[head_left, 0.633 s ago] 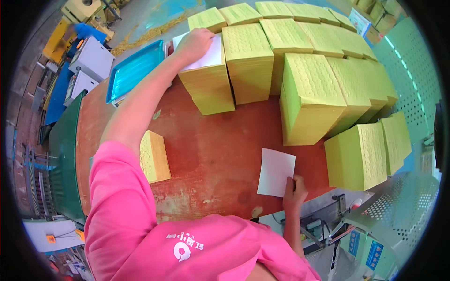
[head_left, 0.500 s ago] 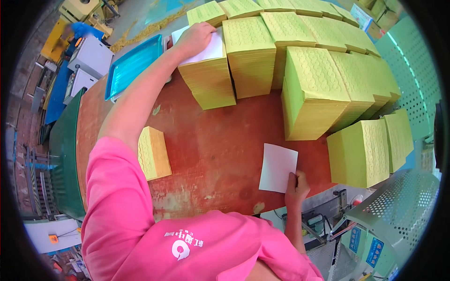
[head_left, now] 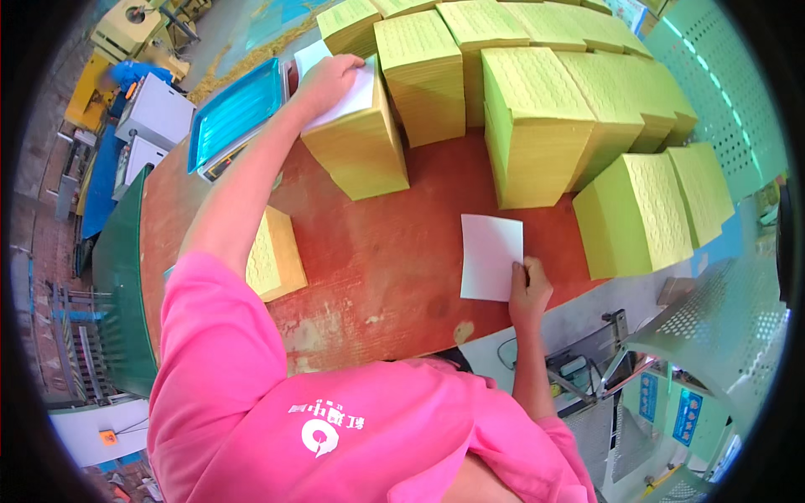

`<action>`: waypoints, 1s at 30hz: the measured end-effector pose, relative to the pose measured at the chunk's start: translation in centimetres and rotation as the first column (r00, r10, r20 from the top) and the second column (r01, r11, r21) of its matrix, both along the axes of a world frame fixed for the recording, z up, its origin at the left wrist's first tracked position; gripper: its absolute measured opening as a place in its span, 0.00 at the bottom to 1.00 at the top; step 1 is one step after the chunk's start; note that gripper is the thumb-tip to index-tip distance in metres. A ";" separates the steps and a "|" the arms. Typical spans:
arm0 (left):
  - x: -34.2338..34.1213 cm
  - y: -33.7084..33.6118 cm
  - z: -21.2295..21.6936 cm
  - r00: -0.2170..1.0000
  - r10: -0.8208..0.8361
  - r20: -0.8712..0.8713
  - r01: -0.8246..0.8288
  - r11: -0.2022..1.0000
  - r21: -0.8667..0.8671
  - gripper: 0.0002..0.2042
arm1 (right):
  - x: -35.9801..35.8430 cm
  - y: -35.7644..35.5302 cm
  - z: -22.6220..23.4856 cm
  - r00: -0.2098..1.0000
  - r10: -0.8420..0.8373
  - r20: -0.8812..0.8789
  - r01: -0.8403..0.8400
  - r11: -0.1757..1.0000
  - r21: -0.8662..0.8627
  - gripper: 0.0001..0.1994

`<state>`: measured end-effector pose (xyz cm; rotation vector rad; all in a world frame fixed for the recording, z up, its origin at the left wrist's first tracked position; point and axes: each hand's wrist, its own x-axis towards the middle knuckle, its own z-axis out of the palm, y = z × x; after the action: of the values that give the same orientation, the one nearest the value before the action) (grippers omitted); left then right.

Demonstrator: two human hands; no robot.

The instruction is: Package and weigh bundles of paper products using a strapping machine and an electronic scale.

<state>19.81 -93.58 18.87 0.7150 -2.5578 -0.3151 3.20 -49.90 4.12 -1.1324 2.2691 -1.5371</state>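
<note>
My left hand (head_left: 329,85) reaches to the far side of the table, its fingers bent over the top of a tall stack of yellow paper (head_left: 359,156). Between that hand and the stack lies a white sheet (head_left: 357,97). The stack leans slightly, a narrow gap parting it from the neighbouring stack (head_left: 426,92). Low on the right, my right hand (head_left: 530,289) pinches the edge of another white sheet (head_left: 491,256), thumb on top, held over the red tabletop (head_left: 377,260).
Several more tall yellow paper stacks (head_left: 545,126) with embossed tops line the far and right sides. A small yellow block (head_left: 278,256) sits near my left arm. A blue tray (head_left: 236,113) stands at far left. Perforated green machine guards (head_left: 713,314) border the right.
The stack under my left hand has come nearer to me, away from its neighbours, opening a gap. My right hand still holds its sheet. The whole view has shifted somewhat.
</note>
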 end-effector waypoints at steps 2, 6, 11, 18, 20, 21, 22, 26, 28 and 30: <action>0.8 4.2 1.0 1.000 -0.031 0.000 0.031 0.999 0.035 0.14 | -0.3 -0.1 -0.1 1.000 0.001 0.002 -0.001 0.999 -0.035 0.02; 4.0 14.2 2.0 0.993 -0.075 0.093 0.068 0.995 0.074 0.15 | -1.2 0.6 -0.4 0.990 -0.009 0.139 0.012 1.000 -0.021 0.01; 7.6 25.6 3.4 0.941 -0.308 0.139 0.303 0.951 0.058 0.18 | 2.2 4.8 -0.8 0.307 0.323 0.895 0.129 0.918 -0.375 0.05; 10.2 30.4 4.5 0.840 -0.535 0.091 0.524 0.843 0.117 0.21 | 17.0 12.1 -5.2 -0.233 0.388 0.892 0.212 0.915 -0.343 0.15; 10.2 29.6 3.9 0.820 -0.566 0.088 0.561 0.825 0.074 0.22 | 19.7 11.2 -5.2 -0.266 0.333 0.905 0.203 0.937 -0.285 0.15; 9.9 29.8 4.0 0.878 -0.478 0.025 0.479 0.876 -0.059 0.23 | 20.7 10.3 -4.7 -0.283 0.312 0.907 0.253 0.936 -0.243 0.15; 9.8 30.1 4.0 0.919 -0.390 -0.052 0.375 0.910 -0.177 0.24 | 21.3 9.5 -4.3 -0.240 0.364 0.900 0.287 0.912 -0.292 0.15; 11.8 30.5 3.1 0.975 -0.220 -0.027 0.218 0.974 -0.068 0.29 | 22.5 8.8 -2.1 -0.111 0.258 0.960 0.295 0.931 -0.216 0.11; 12.5 30.0 2.6 0.975 -0.222 0.014 0.222 0.975 0.006 0.32 | 23.2 8.9 -1.3 -0.040 0.227 0.973 0.334 0.921 -0.201 0.09; 12.5 29.6 2.3 0.998 -0.062 -0.026 0.068 0.916 0.395 0.34 | 23.7 8.6 -1.0 0.003 0.115 0.993 0.331 0.937 -0.110 0.07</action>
<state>32.35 -64.01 21.19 0.7633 -2.5332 -0.8760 26.94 -41.30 3.16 0.3519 0.9985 -1.8212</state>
